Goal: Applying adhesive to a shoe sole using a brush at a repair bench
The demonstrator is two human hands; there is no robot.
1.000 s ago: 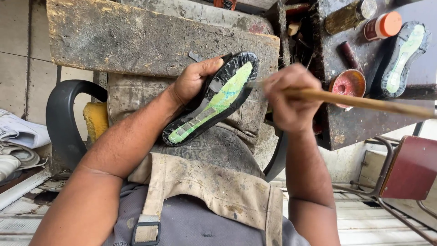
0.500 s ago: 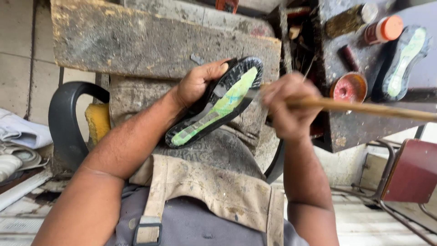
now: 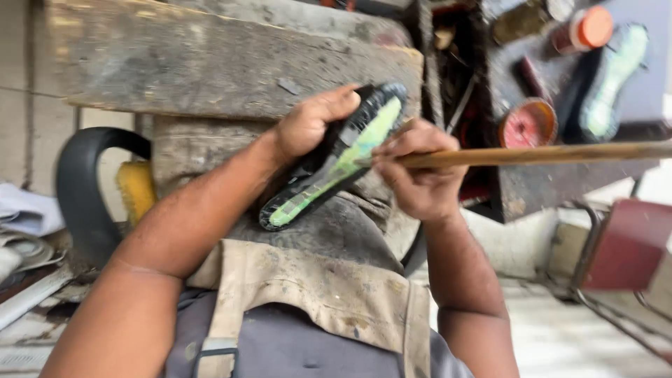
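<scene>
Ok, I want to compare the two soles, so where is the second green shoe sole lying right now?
In the head view, the second green sole lies at the upper right on the dark bench, just right of the small red tin and below the orange-capped bottle.

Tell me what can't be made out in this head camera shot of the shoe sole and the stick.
- Working tip of the long wooden stick: hidden behind the right hand; its far end is cut off by the right edge.
- Underside of the black shoe sole with green inner face: turned away, its upper rim covered by the left hand.
- Contents of the small round red tin: motion-blurred.
- Second green-faced sole on the bench: blurred.
</scene>
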